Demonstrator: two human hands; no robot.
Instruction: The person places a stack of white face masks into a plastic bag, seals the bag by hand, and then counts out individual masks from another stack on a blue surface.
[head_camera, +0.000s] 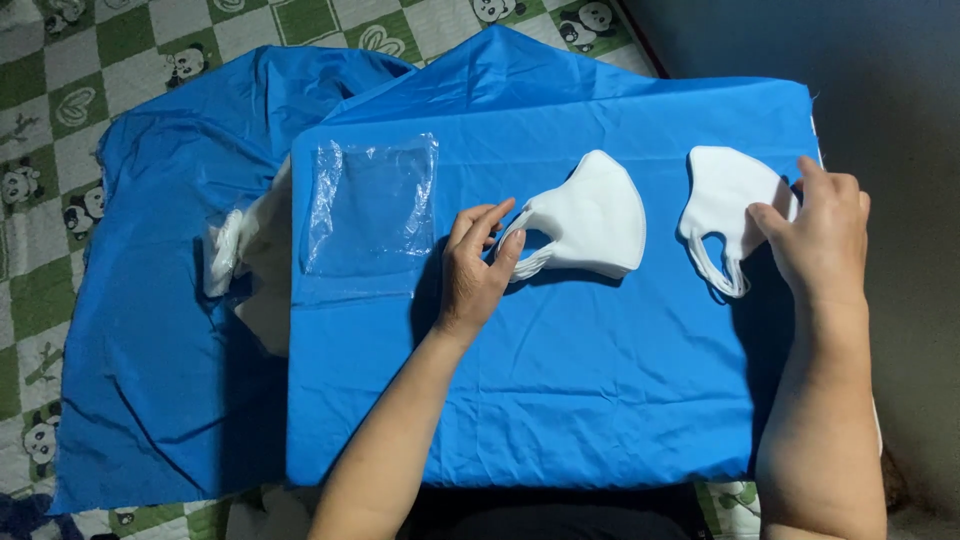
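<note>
I am pinching the ear loops of the middle mask (590, 225) with my left hand (475, 265); my right hand (820, 235) is pressing flat, fingers apart, on the second mask (725, 205). Both are lying unbagged on the blue cloth (550, 400), the clear bag (370, 205) empty beside them.

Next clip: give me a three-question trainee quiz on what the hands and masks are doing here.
1. True or false: the left hand touches the ear loops of the middle white mask.
2. What does the right hand rest on? A) the clear plastic bag B) the right white mask C) the blue cloth only
3. How many white masks lie flat on the blue cloth?

Key: 1 true; 2 B; 3 two.
</note>
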